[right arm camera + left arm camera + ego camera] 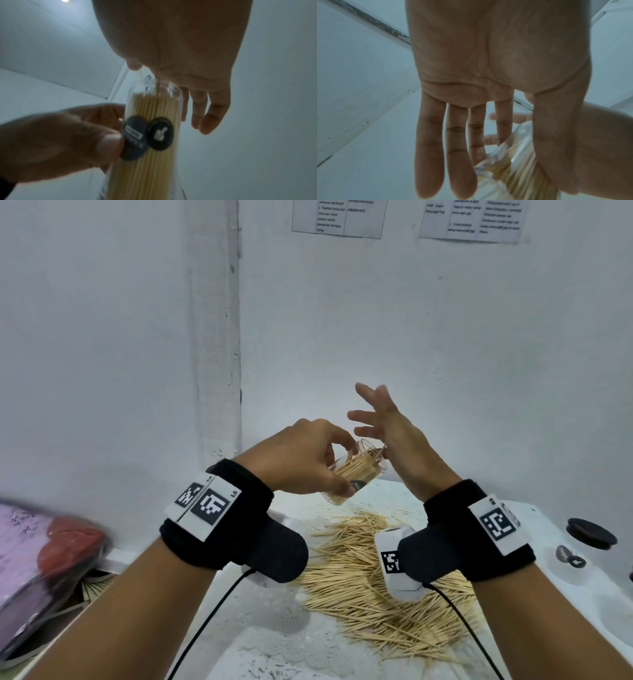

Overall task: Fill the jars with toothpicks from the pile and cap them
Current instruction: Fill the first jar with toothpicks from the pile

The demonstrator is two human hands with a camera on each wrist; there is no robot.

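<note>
While your left hand (305,460) holds the clear jar (356,470) above the table (284,642), the jar lies tilted, with its open mouth turned toward your right hand (394,440). Your left thumb and fingers are curled around the lower and middle part of the jar, so the mouth end stands free of this grip. The jar is packed with toothpicks (150,108), and two dark round stickers (159,134) sit on its wall just beside your left thumb. Your right hand is spread, its fingers (368,398) straight and apart, and it pinches nothing; the heel of its palm is against the jar's mouth. The loose pile of toothpicks (383,583) lies on the table below both wrists. A black lid (591,533) rests on the table at the right, well apart from the jar. At the left edge lies a blurred red and purple packet (58,546).
</note>
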